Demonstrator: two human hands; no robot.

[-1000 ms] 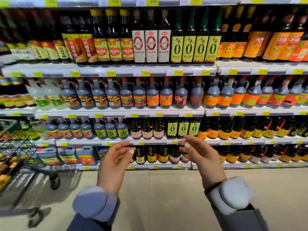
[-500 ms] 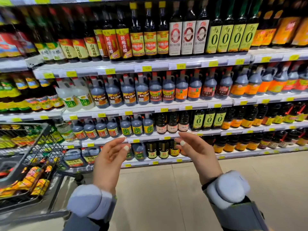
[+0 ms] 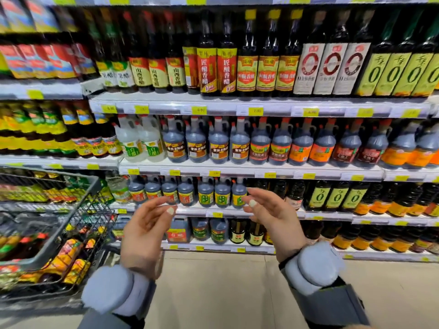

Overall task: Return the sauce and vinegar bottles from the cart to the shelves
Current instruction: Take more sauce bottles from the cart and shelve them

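two empty hands (image 3: 147, 231) (one cart (image 3: 71, 224))

Hands: left hand (image 3: 142, 236) and right hand (image 3: 273, 219) raised, empty, fingers loosely spread.
Shelves: white metal shelves (image 3: 237, 168) stocked with dark bottles.
Cart: black wire cart (image 3: 78, 210) at left, holding bottles.

white shelves (image 3: 237, 106) with yellow price tags (image 3: 199, 110) run across the wall in tiers. tall dark bottles (image 3: 247, 67) stand on an upper tier, handled jugs (image 3: 240, 144) on the tier below it, smaller jugs (image 3: 205, 193) and bottles lower down. at left a wire cart (image 3: 71, 224) holding packets stands on the pale floor (image 3: 213, 293)
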